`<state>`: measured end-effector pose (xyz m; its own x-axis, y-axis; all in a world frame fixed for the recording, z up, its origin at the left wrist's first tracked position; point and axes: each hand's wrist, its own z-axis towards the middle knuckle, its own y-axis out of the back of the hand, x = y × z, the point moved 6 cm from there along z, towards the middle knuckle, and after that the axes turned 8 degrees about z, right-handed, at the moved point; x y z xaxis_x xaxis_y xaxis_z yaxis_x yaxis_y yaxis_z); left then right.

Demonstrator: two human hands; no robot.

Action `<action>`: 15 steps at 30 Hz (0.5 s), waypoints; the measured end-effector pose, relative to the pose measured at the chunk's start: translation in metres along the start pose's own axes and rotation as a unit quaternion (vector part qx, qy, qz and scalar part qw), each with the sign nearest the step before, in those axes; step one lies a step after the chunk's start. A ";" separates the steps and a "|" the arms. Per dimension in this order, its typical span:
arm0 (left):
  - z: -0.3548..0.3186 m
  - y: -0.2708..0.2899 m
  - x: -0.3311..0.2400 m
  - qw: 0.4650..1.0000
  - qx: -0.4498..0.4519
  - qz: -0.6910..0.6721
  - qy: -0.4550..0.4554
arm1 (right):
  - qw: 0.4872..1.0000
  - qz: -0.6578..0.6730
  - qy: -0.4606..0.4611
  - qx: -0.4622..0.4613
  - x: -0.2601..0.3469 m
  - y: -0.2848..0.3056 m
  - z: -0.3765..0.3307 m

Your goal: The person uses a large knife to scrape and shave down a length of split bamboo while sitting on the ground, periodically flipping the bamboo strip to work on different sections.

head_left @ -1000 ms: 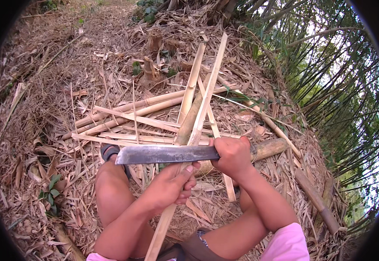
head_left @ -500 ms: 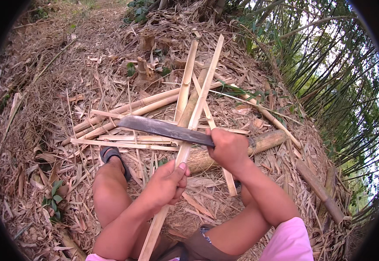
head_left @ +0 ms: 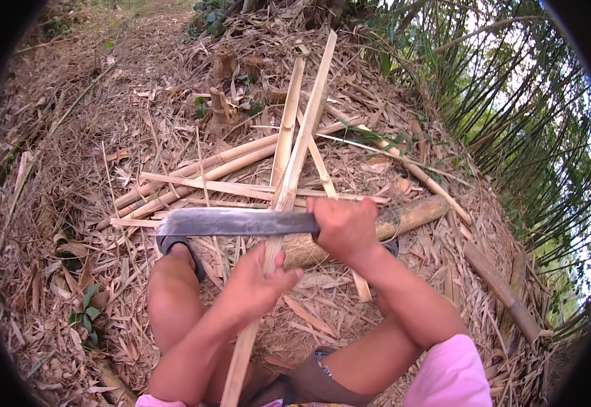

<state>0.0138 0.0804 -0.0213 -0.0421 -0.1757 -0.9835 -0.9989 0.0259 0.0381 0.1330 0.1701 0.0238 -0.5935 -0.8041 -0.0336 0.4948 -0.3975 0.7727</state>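
Observation:
My right hand point(head_left: 343, 229) grips the handle of a long grey machete point(head_left: 231, 222), whose blade lies level across a long split bamboo strip point(head_left: 300, 146). My left hand point(head_left: 258, 285) holds that strip just below the blade. The strip runs from between my legs up and away toward the far bamboo debris. A thick bamboo log point(head_left: 404, 218) lies crosswise under the strip, behind my right hand.
Several split bamboo strips point(head_left: 200, 183) and poles lie crossed on the ground ahead. Dry leaves and shavings cover the earth. A stand of live bamboo point(head_left: 512, 129) rises on the right. My left foot wears a sandal point(head_left: 173, 245) beneath the blade.
The machete, tilted and raised half a second ago, has come down level onto the strip. My left hand stays on the strip below it.

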 end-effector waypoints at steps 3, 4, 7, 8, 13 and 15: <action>-0.001 -0.002 0.004 0.989 0.043 -0.092 0.111 | 1.000 -0.008 -0.015 0.005 0.003 0.000 -0.004; -0.003 0.002 0.001 0.990 0.021 -0.074 0.118 | 1.000 -0.009 -0.012 0.023 0.016 0.006 -0.004; -0.006 -0.003 0.005 0.987 0.048 -0.120 0.095 | 1.000 -0.001 0.011 0.007 0.015 0.008 -0.001; -0.003 0.000 -0.003 0.999 0.010 -0.014 0.039 | 1.000 0.004 0.007 -0.014 -0.004 -0.002 -0.001; -0.006 0.000 0.003 0.983 0.041 -0.133 0.123 | 0.998 -0.024 -0.004 0.055 0.035 0.013 -0.005; -0.010 -0.001 0.001 0.982 0.052 -0.137 0.118 | 1.000 0.000 -0.001 0.010 0.016 0.000 -0.010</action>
<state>0.0150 0.0703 -0.0202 0.2131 -0.4134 -0.8853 -0.9665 0.0438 -0.2531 0.1298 0.1531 0.0166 -0.5946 -0.8034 -0.0314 0.4825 -0.3877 0.7854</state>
